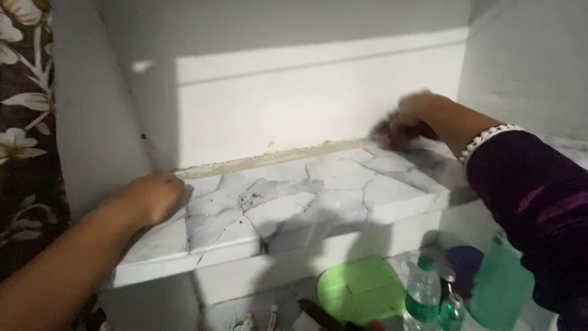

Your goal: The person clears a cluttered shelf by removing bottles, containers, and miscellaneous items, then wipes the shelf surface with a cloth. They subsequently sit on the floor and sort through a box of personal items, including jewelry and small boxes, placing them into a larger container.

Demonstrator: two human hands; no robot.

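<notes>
— What have your hands got hold of?

— My right hand (411,116) is bunched around a dark wad, a cloth (387,133) as far as I can tell — it is blurred, so I can say only that the fingers are curled down onto it and it is pressed against the back of the marble-patterned shelf (318,196), close to the right corner. How tightly I hold it I cannot tell.

— And the other one?

— My left hand (153,195) is folded into a loose fist, knuckles resting on the left end of that shelf, holding nothing that I can see. It lies just beside the pale strip (269,158) where the shelf meets the white back wall (318,104).

— Where exactly is the cloth, then?

— On the shelf top at the far right, touching the surface near that same strip, well apart from my left hand.

— What else is around?

— A beaded white bracelet (490,138) sits at my right wrist, above a dark purple sleeve (539,202). The shelf has grey veins and a few small brownish spots near its middle. Below it, on a lower level, lie a light green lid (360,288), a clear plastic bottle with a green cap (422,294), a smaller bottle (452,309) beside it, and a green translucent container (499,285). A dark floral curtain (24,122) hangs at the left edge.
</notes>
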